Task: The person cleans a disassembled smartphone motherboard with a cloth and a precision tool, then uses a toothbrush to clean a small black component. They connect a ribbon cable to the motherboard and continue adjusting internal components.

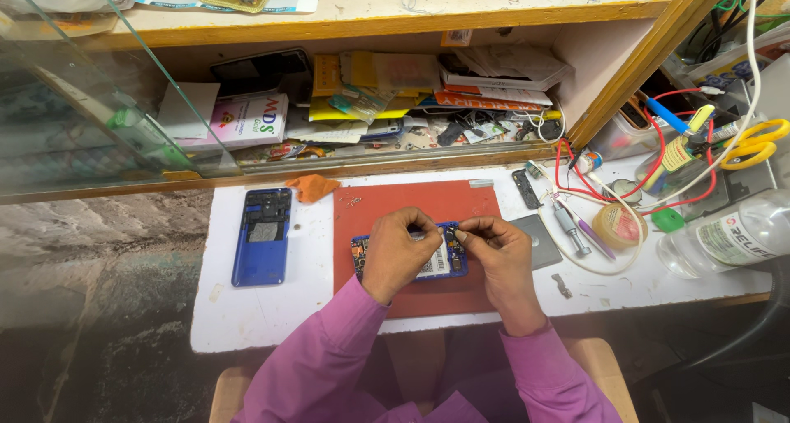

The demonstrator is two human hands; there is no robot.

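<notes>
We saw the opened blue phone (pixel 440 262) lying face down on the red work mat (pixel 420 209), near the middle of the white table (pixel 271 308). Both hands were on it. The left hand (pixel 397 254) covered the phone's left half, its fingers curled and pinched together over the upper edge. The right hand (pixel 502 254) rested against the phone's right end, thumb and forefinger closed in a pinch at the top right corner; whether they held a small part or tool between them we could not tell. Only the middle strip of the phone, with its circuit board and a pale label, showed between the two hands.

Well to the left, off the mat, lay the blue back cover (pixel 262 235), and an orange cloth (pixel 311 188) sat just beyond it. To the right of the mat were a dark grey square plate (pixel 539 242), a small screwdriver (pixel 569 230), a roll of tape (pixel 617 224), a clear plastic bottle (pixel 724 238) on its side, and yellow-handled scissors (pixel 761 141).
</notes>
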